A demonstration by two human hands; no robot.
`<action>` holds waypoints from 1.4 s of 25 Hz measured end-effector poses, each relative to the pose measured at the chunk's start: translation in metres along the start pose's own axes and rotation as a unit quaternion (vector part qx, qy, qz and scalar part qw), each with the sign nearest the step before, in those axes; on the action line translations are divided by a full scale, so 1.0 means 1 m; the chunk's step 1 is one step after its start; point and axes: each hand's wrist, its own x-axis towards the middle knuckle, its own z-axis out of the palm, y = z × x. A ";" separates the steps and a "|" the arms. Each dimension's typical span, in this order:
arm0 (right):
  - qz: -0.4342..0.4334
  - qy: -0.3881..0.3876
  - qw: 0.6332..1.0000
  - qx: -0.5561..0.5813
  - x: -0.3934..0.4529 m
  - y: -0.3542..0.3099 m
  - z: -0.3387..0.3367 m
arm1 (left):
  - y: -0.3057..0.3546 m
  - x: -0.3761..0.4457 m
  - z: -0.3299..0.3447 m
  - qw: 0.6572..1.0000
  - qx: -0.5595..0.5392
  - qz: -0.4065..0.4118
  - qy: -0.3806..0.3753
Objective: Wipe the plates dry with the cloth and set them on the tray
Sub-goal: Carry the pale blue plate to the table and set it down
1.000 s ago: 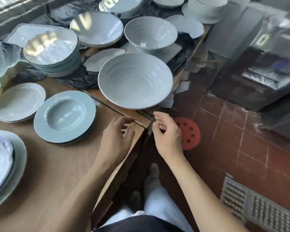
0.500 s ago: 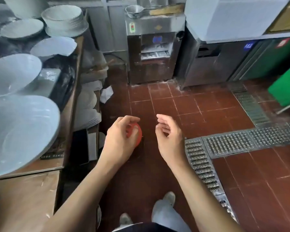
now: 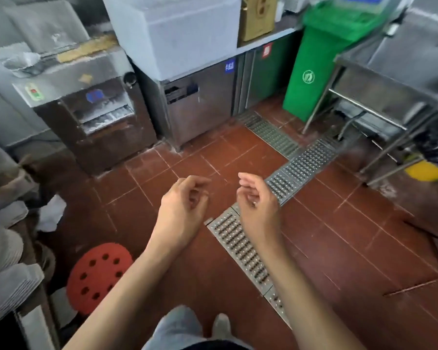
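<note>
Both hands hang in the air above the red tiled floor, held close together but not touching. The left hand has its fingers loosely curled with nothing in them; the right hand is likewise relaxed and bare, palm turned toward the left one. A metal drain grate runs across the floor beneath the right hand. Left of the grate stands a red stool; beyond the grate, a green bin stands against a steel cabinet. No plates, cloth or tray can be made out.
</note>
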 end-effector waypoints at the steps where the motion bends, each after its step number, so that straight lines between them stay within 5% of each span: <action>1: 0.006 0.023 1.000 -0.002 0.010 0.007 -0.016 | 0.010 0.014 0.016 1.000 -0.001 0.012 -0.019; 17: 0.129 0.276 0.951 -0.059 0.256 0.096 -0.164 | 0.124 0.298 0.257 0.942 -0.042 0.162 -0.291; 27: 0.177 0.427 0.886 -0.014 0.364 0.153 -0.279 | 0.217 0.403 0.413 0.890 -0.063 0.226 -0.392; 35: 0.184 0.465 0.866 0.002 0.463 0.236 -0.445 | 0.339 0.456 0.597 0.870 -0.038 0.267 -0.412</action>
